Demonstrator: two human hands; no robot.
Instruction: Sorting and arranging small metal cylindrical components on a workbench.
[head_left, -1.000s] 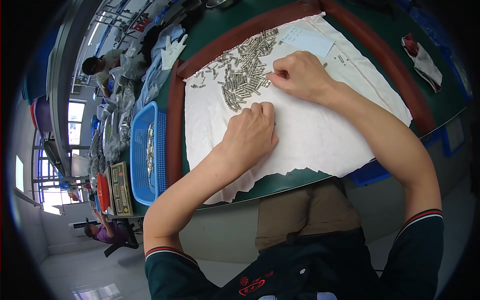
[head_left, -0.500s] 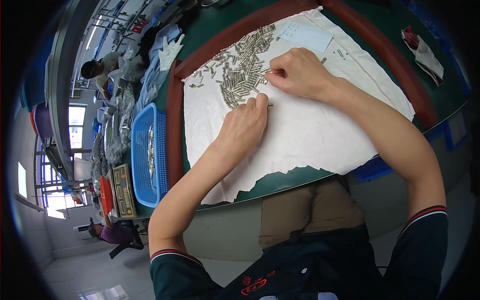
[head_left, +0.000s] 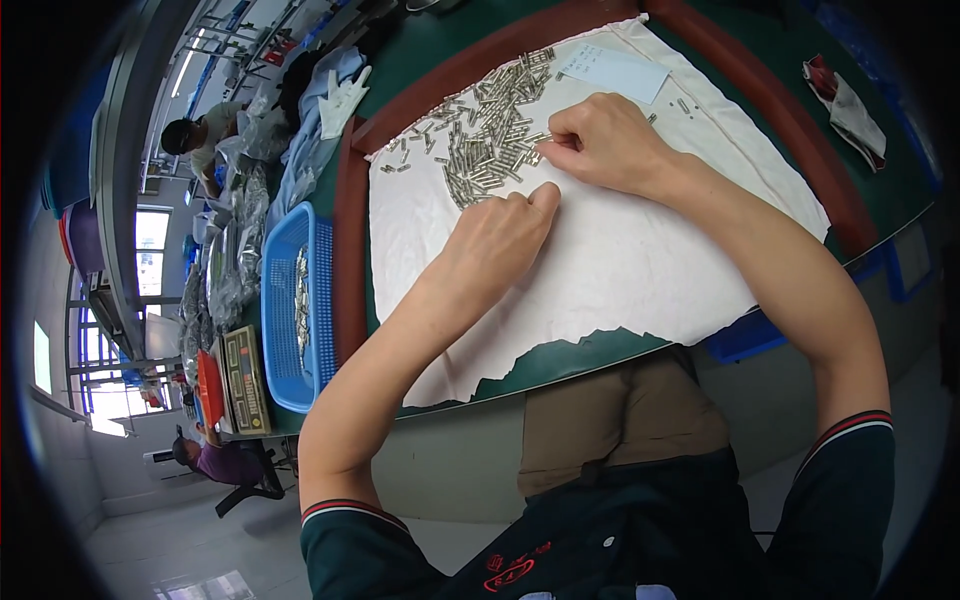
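Observation:
A heap of small silvery metal pins lies on a white cloth. My left hand is just below the heap, its fingers curled in and pressed together over the cloth. Whatever is under those fingers is hidden. My right hand is at the heap's right edge, with thumb and forefinger pinched beside the outermost pins. I cannot make out whether a pin sits in that pinch. The two hands are close together but apart.
Reddish-brown rails border the cloth. Left of them stands a blue basket with metal pieces inside, beside a scale. A paper slip lies behind my right hand, a crumpled cloth far right. Two people are at the left.
My left hand has shifted a little to the right and up. The pin that showed beside its fingertips is out of sight. My right hand has barely moved.

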